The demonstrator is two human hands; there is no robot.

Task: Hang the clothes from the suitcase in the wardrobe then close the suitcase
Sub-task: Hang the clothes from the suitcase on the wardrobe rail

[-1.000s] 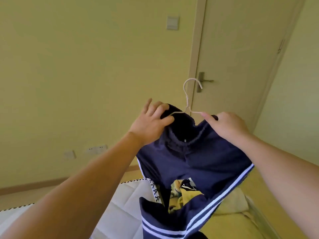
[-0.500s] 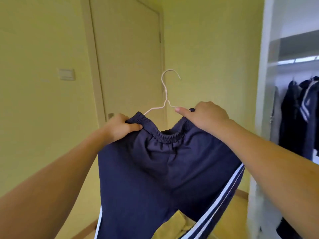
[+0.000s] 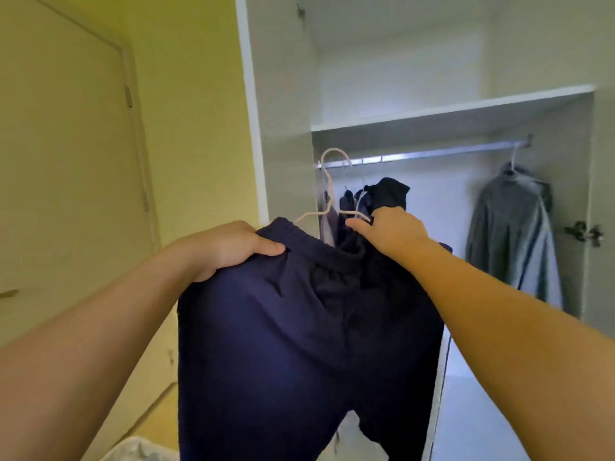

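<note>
Navy trousers (image 3: 299, 327) hang from white hanger (image 3: 327, 194).

Navy trousers (image 3: 299, 327) on white wire hanger (image 3: 327, 194), held upright before open white wardrobe (image 3: 283, 128)

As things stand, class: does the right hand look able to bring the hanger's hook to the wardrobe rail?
Probably yes. The right hand grips the white hanger facing the open wardrobe; the rail has a bare stretch between the dark clothes and the grey jacket.
</note>
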